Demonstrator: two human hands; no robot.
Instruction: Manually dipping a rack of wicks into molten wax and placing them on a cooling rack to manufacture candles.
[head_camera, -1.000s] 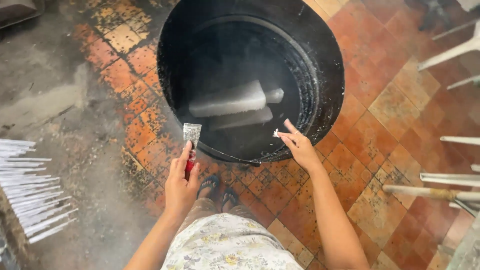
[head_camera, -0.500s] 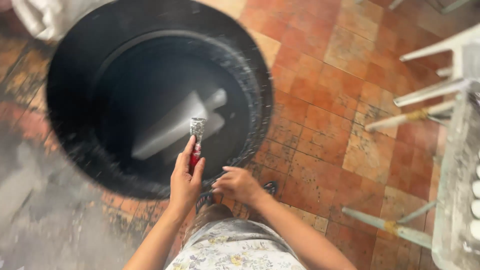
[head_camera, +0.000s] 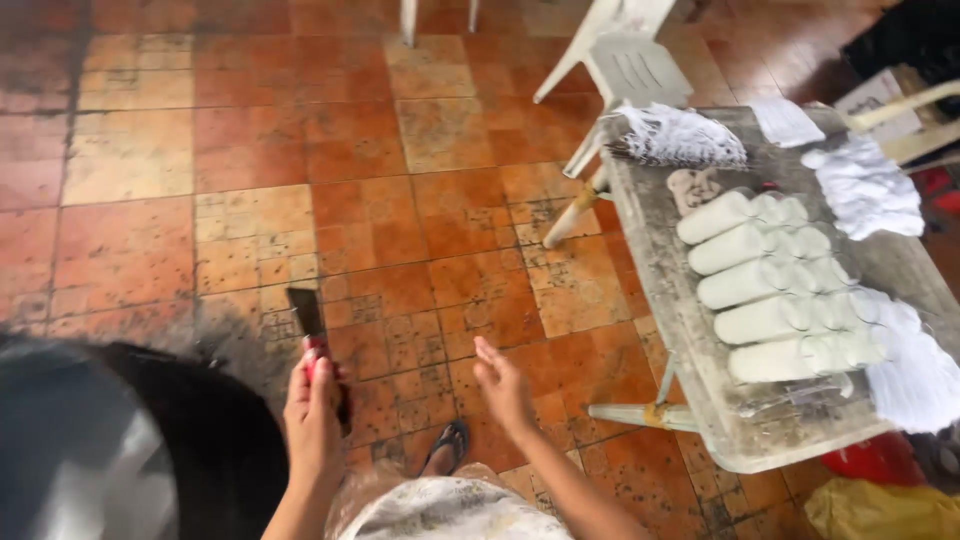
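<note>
The left hand (head_camera: 312, 415) is wrapped around the red handle of a small scraper (head_camera: 310, 330), its dark flat blade pointing up and away from the body over the tiled floor (head_camera: 300, 150). The right hand (head_camera: 503, 385) holds nothing; its fingers are spread loosely, palm turned inward, hovering above the floor just to the right of the scraper and apart from it. At the lower left, a large black basin (head_camera: 200, 430) sits on the floor, its rim dark and its inside showing a grey sheen; the left hand is just beside its right edge. Between the two forearms a foot in a dark sandal (head_camera: 447, 445) stands on the tiles, above a light patterned garment. To the right stands a weathered grey worktop (head_camera: 660, 270) on pale legs. Along its middle lie rows of white cylindrical pieces (head_camera: 770, 285), side by side and touching. At its far edge lies a bunch of white threads (head_camera: 680, 135), and at its far right corner a heap of white cloth (head_camera: 865, 185); more white cloth (head_camera: 915, 375) hangs at the near right edge. Beyond the far edge of the worktop stands a white plastic chair (head_camera: 625, 60). The right hand is near the worktop's near left corner, not touching it.
</note>
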